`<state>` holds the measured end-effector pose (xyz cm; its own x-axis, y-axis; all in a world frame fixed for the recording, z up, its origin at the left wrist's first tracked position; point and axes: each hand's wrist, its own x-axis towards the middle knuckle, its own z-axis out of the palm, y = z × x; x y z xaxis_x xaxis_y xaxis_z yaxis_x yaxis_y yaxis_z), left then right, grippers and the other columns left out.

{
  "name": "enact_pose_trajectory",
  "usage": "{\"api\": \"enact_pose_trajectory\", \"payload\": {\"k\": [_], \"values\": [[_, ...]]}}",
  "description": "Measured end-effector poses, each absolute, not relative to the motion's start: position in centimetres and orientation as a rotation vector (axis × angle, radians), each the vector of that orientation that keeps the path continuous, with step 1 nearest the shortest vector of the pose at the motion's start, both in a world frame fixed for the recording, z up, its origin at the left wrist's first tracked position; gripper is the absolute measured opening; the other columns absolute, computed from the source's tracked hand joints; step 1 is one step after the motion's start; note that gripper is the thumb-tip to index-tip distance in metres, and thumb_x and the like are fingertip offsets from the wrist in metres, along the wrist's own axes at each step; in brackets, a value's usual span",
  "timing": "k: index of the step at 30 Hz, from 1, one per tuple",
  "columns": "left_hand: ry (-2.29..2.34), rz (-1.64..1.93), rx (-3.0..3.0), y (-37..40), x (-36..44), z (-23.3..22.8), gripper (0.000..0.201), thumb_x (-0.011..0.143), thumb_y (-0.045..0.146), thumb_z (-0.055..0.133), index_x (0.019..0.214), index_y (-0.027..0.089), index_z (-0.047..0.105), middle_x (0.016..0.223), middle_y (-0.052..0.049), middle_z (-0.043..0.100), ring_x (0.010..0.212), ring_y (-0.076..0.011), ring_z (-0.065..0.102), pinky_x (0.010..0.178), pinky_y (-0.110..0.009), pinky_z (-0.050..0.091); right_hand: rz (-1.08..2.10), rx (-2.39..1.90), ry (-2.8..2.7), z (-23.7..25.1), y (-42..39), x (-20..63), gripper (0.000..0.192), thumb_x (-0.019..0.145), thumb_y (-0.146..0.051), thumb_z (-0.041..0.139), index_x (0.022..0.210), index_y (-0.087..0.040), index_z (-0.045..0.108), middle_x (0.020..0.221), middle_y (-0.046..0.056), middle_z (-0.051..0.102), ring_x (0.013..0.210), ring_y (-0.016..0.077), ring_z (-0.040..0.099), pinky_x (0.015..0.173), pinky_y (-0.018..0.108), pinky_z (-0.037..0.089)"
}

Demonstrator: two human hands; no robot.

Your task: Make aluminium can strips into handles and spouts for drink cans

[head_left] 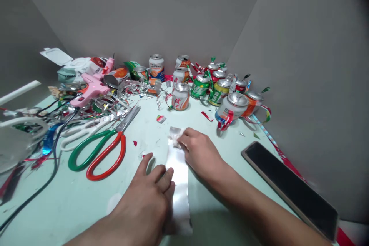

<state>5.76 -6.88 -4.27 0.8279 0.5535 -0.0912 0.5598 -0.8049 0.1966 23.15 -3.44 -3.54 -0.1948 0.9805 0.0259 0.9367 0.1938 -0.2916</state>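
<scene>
A long strip of silver aluminium sheet (pixel 180 173) lies on the pale green table in front of me, shiny side up. My right hand (pixel 200 153) pinches a crumpled white wipe (pixel 175 140) and presses it onto the far end of the strip. Beside the strip's left edge is my left hand (pixel 154 188), its index finger stretched out on the table and the other fingers bent over the metal. Left of it lie big scissors (pixel 118 138) with one green and one red handle, blades partly apart.
Several drink cans (pixel 181 96), some with curled strip handles, stand along the back. A pink glue gun (pixel 93 88) rests on a heap of metal scraps at left, its black cord (pixel 54 169) trailing forward. White-handled scissors (pixel 86 128) lie nearby. A phone (pixel 291 184) is at right.
</scene>
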Motion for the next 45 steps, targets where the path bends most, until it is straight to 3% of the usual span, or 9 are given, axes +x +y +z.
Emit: {"api": "enact_pose_trajectory", "payload": {"k": [12, 16, 19, 23, 28, 34, 40, 43, 45], "values": [[0.889, -0.015, 2.777, -7.0, 5.8, -4.1, 0.038, 0.068, 0.035, 0.056, 0.100, 0.017, 0.067, 0.116, -0.012, 0.063, 0.099, -0.0341, 0.054, 0.102, -0.061, 0.006, 0.026, -2.118, -2.030, -3.2, -0.8, 25.9, 0.038, 0.073, 0.001, 0.042, 0.099, -0.012, 0.065, 0.100, 0.015, 0.060, 0.090, 0.0244, 0.058, 0.071, 0.032, 0.042], [0.887, 0.015, 2.727, -7.2, 5.6, -4.2, 0.041, 0.066, 0.031, 0.055, 0.101, 0.015, 0.065, 0.120, -0.012, 0.060, 0.102, -0.0356, 0.052, 0.102, -0.062, 0.007, 0.086, -2.089, -1.993, -2.9, -1.9, 26.4, 0.060, 0.066, 0.005, 0.043, 0.122, -0.014, 0.053, 0.125, 0.014, 0.054, 0.105, 0.0251, 0.055, 0.083, 0.033, 0.044], [0.887, 0.016, 2.672, -7.3, 5.5, -4.0, 0.041, 0.064, 0.028, 0.054, 0.101, 0.016, 0.063, 0.120, -0.011, 0.060, 0.103, -0.0347, 0.050, 0.101, -0.062, 0.008, 0.106, -2.010, -1.966, -2.7, -3.0, 26.3, 0.061, 0.065, 0.005, 0.041, 0.123, -0.013, 0.054, 0.134, 0.014, 0.046, 0.117, 0.0285, 0.049, 0.090, 0.039, 0.043], [0.908, 0.054, 2.634, -7.3, 5.4, -3.6, 0.035, 0.064, 0.023, 0.052, 0.097, 0.018, 0.063, 0.118, -0.010, 0.061, 0.103, -0.0334, 0.051, 0.100, -0.061, 0.010, 0.171, -1.847, -1.847, -2.4, -3.5, 26.6, 0.050, 0.068, 0.004, 0.041, 0.109, -0.014, 0.064, 0.117, 0.010, 0.061, 0.107, 0.0253, 0.056, 0.090, 0.039, 0.044], [0.891, 0.132, 2.599, -7.1, 5.3, -3.5, 0.034, 0.065, 0.019, 0.052, 0.097, 0.019, 0.062, 0.115, -0.010, 0.062, 0.100, -0.0319, 0.052, 0.099, -0.060, 0.012, 0.814, -1.726, -1.578, -1.6, -3.8, 27.6, 0.034, 0.079, -0.009, 0.044, 0.106, -0.015, 0.063, 0.097, 0.008, 0.068, 0.082, 0.0183, 0.064, 0.073, 0.034, 0.050], [0.895, 0.171, 2.578, -7.2, 5.4, -3.5, 0.038, 0.062, 0.015, 0.052, 0.098, 0.020, 0.063, 0.116, -0.009, 0.062, 0.099, -0.0310, 0.053, 0.099, -0.059, 0.014, 1.258, -1.603, -1.600, -1.9, -4.6, 26.5, 0.058, 0.057, -0.009, 0.067, 0.114, -0.014, 0.056, 0.094, 0.006, 0.062, 0.084, 0.0174, 0.059, 0.071, 0.029, 0.048], [0.828, 0.495, 2.591, -6.9, 4.9, -2.8, 0.028, 0.065, 0.005, 0.050, 0.087, 0.021, 0.060, 0.094, -0.005, 0.066, 0.084, -0.0215, 0.057, 0.093, -0.044, 0.033, 1.088, -1.637, -1.583, -4.2, -4.4, 24.8, 0.054, 0.061, -0.003, 0.057, 0.114, -0.016, 0.050, 0.070, -0.002, 0.058, 0.062, 0.0126, 0.055, 0.059, 0.025, 0.042], [0.905, 0.964, 2.639, -6.8, 4.6, -1.6, 0.022, 0.073, 0.004, 0.052, 0.090, 0.018, 0.055, 0.086, -0.006, 0.061, 0.079, -0.0176, 0.055, 0.076, -0.033, 0.041, 1.014, -1.564, -1.675, -3.7, -4.8, 24.4, 0.070, 0.056, 0.001, 0.054, 0.123, -0.017, 0.041, 0.074, -0.001, 0.061, 0.066, 0.0140, 0.058, 0.062, 0.025, 0.042], [1.004, 1.103, 2.692, -6.7, 4.6, -0.8, 0.022, 0.073, 0.009, 0.057, 0.094, 0.016, 0.053, 0.093, -0.009, 0.059, 0.085, -0.0201, 0.054, 0.075, -0.033, 0.041, 0.936, -1.549, -1.791, -2.9, -5.3, 23.8, 0.080, 0.054, 0.004, 0.053, 0.129, -0.018, 0.036, 0.078, -0.001, 0.063, 0.070, 0.0159, 0.058, 0.065, 0.026, 0.042]]}}
